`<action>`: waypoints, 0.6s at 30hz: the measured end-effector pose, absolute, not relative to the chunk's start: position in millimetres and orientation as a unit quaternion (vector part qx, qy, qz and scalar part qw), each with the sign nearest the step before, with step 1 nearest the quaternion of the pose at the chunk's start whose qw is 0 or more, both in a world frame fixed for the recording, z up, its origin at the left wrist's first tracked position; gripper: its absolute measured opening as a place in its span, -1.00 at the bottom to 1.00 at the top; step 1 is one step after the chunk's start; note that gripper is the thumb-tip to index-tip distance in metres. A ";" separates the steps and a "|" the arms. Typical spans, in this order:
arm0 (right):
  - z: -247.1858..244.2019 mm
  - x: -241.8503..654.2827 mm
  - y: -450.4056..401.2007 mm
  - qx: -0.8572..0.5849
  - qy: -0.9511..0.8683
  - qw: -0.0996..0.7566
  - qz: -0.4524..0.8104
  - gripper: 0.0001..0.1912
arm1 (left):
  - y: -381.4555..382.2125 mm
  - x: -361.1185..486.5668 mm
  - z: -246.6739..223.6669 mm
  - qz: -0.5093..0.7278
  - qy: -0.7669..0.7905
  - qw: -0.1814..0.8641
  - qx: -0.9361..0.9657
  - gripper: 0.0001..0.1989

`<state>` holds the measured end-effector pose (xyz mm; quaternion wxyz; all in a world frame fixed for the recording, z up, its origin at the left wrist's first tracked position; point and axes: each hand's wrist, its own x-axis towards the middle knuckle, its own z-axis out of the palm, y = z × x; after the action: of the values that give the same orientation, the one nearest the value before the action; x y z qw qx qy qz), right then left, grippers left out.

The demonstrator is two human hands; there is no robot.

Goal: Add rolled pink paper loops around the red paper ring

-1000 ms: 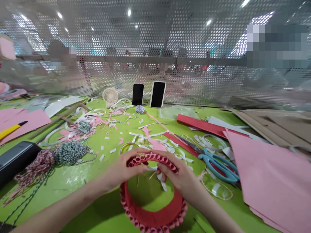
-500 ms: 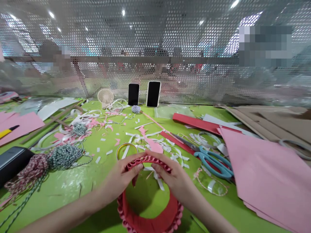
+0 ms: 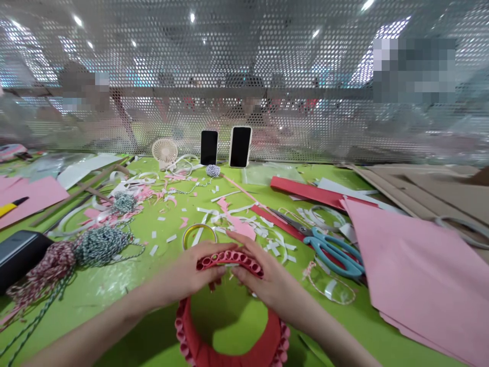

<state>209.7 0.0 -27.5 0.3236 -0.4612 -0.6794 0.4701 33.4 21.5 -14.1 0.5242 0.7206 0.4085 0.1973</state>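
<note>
A red ring [image 3: 263, 339] edged with small rolled pink loops is held over the near part of the green table. My left hand [image 3: 196, 267] grips its far rim on the left, thumb inside and fingers outside. On the right of the same rim, my right hand [image 3: 263, 267] pinches it the same way. Between the two hands the row of loops shows its round openings. A yellow roll of tape [image 3: 199, 235] lies just beyond my left fingers. White and pink paper scraps [image 3: 244, 227] are scattered past my fingertips.
Blue-handled scissors [image 3: 336, 252] and stacked pink sheets [image 3: 416, 275] lie to the right. Cord bundles [image 3: 101, 244] and a black object [image 3: 21, 257] are at left. Two phones [image 3: 240, 147] and a small fan [image 3: 165, 152] stand before the perforated metal screen [image 3: 305, 122]. Cardboard [image 3: 431, 193] lies at far right.
Both hands have tilted the ring slightly, so the loops at the far rim show more of their openings. The ring's near side has shifted a little left and the view has moved slightly.
</note>
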 end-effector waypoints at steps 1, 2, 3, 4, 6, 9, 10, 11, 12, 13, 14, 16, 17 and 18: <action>-26.7 209.6 0.0 -0.470 -0.679 0.323 0.462 -0.52 | 20.8 34.7 -16.3 0.210 0.416 0.514 0.720 -0.61; -26.3 210.0 0.3 -0.477 -0.679 0.322 0.456 -0.55 | 19.9 35.8 -18.6 0.226 0.425 0.501 0.720 -0.62; -26.2 210.7 0.5 -0.481 -0.679 0.322 0.452 -0.55 | 19.0 36.6 -20.7 0.244 0.433 0.485 0.720 -0.63; -26.2 211.7 0.9 -0.482 -0.679 0.323 0.451 -0.55 | 18.3 37.0 -22.2 0.259 0.439 0.471 0.720 -0.63; -26.6 214.2 1.3 -0.476 -0.681 0.327 0.450 -0.53 | 17.5 36.4 -22.8 0.277 0.451 0.463 0.711 -0.62; -27.5 217.0 2.0 -0.470 -0.688 0.332 0.442 -0.53 | 17.8 34.8 -18.4 0.271 0.465 0.483 0.691 -0.58; -27.7 217.3 2.3 -0.473 -0.688 0.331 0.440 -0.54 | 18.0 34.8 -16.7 0.268 0.467 0.487 0.688 -0.58; -28.0 217.3 2.6 -0.476 -0.685 0.330 0.443 -0.56 | 18.1 35.2 -15.3 0.267 0.467 0.488 0.687 -0.58; -28.1 217.1 3.0 -0.480 -0.679 0.330 0.447 -0.58 | 18.3 35.9 -14.4 0.269 0.467 0.489 0.686 -0.59; -28.1 216.7 3.4 -0.484 -0.673 0.331 0.451 -0.60 | 18.3 36.8 -14.1 0.272 0.466 0.491 0.684 -0.60; -27.9 216.1 3.6 -0.488 -0.669 0.332 0.453 -0.62 | 18.3 37.8 -14.4 0.276 0.463 0.495 0.681 -0.61; -26.6 214.8 4.0 -0.496 -0.667 0.328 0.448 -0.64 | 18.3 39.4 -15.9 0.284 0.455 0.508 0.674 -0.61; -25.6 214.3 4.0 -0.501 -0.668 0.324 0.445 -0.64 | 18.3 39.9 -16.7 0.287 0.453 0.509 0.673 -0.60; -24.7 213.9 4.0 -0.504 -0.669 0.320 0.442 -0.65 | 18.4 40.2 -17.3 0.288 0.452 0.505 0.677 -0.60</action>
<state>213.9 4.0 -24.7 0.3204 -0.5042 -0.6690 0.4423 40.2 18.4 -17.3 0.5053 0.6768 0.4515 0.2876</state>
